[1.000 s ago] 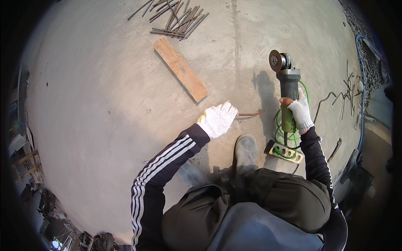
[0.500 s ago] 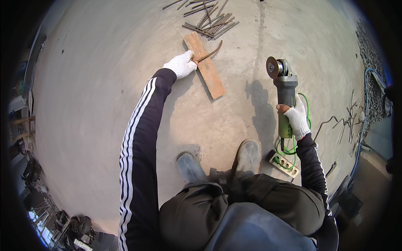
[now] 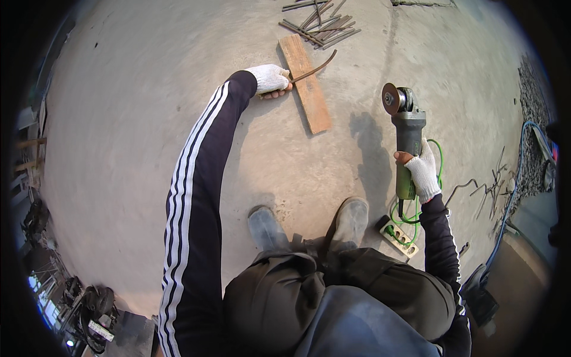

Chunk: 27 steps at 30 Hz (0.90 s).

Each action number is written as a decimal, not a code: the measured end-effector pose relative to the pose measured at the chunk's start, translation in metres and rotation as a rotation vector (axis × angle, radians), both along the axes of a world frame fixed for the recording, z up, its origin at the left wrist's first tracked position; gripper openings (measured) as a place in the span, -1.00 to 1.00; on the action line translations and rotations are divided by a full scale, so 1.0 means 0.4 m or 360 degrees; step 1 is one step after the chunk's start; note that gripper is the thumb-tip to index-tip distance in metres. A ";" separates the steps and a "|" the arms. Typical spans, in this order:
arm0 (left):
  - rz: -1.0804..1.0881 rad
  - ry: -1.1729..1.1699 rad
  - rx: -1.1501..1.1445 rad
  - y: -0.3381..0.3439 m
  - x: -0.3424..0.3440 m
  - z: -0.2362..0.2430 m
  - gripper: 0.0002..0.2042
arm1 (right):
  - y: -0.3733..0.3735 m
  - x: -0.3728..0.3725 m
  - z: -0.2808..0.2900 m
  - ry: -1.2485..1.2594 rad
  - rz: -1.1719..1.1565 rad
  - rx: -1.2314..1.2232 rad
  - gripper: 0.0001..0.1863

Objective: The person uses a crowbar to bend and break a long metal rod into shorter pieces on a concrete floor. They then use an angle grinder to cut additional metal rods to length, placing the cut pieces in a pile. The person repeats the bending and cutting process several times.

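Note:
My left hand (image 3: 269, 80), in a white knit glove, grips one end of a thin, curved rusty rod (image 3: 318, 66) at the left edge of a wooden plank (image 3: 312, 107). The rod slants across the plank toward the upper right. In my right hand (image 3: 423, 169), also gloved, is a green and grey angle grinder (image 3: 408, 131), held upright in view with its cutting disc (image 3: 391, 99) at the top. Beneath it, a power strip (image 3: 398, 238) with a green cord lies on the concrete floor.
A loose pile of steel rods (image 3: 320, 27) lies beyond the plank. Bent rods (image 3: 491, 193), a blue hose (image 3: 507, 217) and gravel (image 3: 529, 95) are at the right. Dark clutter (image 3: 95, 312) lines the lower left edge. My boots (image 3: 348, 223) stand below the plank.
My left hand has moved forward and left with the rod, up to the plank, and lies slightly higher than half a second ago. My right hand still holds the grinder at the right.

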<state>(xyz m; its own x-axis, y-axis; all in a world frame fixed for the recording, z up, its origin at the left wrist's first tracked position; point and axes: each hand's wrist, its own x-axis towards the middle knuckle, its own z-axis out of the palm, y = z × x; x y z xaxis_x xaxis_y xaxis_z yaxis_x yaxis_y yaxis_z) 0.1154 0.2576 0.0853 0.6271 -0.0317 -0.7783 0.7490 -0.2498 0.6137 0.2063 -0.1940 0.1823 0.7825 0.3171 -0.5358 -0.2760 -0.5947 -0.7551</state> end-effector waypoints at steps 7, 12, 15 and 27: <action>0.0091 -0.0165 0.0200 -0.092 -0.039 0.112 -0.83 | 0.020 0.005 0.056 0.0019 0.0070 0.0056 -0.36; -0.0283 -0.0605 0.0766 -0.146 -0.046 0.159 -0.73 | 0.017 0.005 0.095 -0.0053 0.0194 0.0064 -0.33; -0.0350 -0.0658 0.0944 -0.176 -0.060 0.184 -0.61 | 0.023 0.014 0.104 -0.0152 0.0316 0.0068 -0.33; -0.0410 -0.0426 0.1280 -0.345 -0.071 0.390 -0.44 | 0.030 0.047 0.162 -0.0191 0.0565 0.0017 -0.29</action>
<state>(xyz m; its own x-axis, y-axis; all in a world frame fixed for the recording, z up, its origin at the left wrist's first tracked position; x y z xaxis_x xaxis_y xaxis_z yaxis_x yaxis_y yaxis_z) 0.0871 0.1197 0.2413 0.8402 0.2967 -0.4540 0.4665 -0.8223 0.3260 0.2253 -0.1819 0.2471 0.6797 0.5851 -0.4423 0.0368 -0.6295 -0.7761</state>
